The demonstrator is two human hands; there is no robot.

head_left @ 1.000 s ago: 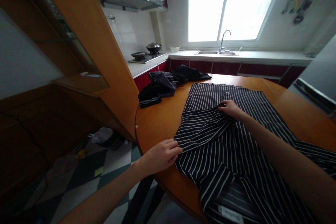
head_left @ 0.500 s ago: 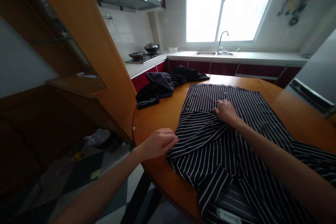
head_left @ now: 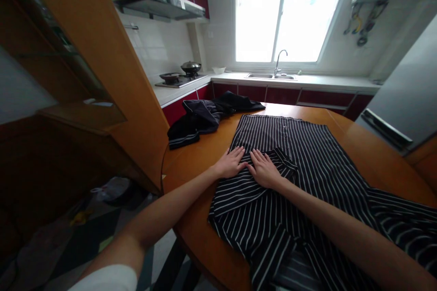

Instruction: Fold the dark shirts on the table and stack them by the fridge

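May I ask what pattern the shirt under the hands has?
Black shirt with pale stripes, seen in the head view.

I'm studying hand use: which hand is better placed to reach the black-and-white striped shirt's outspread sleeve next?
Right hand, probably: it rests on the shirt nearer the outspread sleeve than the left hand does.

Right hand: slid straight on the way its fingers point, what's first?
Likely the left hand. The right hand lies spread on the black-and-white striped fabric shirt, fingers angled forward and leftward, thumbs nearly meeting. Whether the thumbs already touch is unclear.
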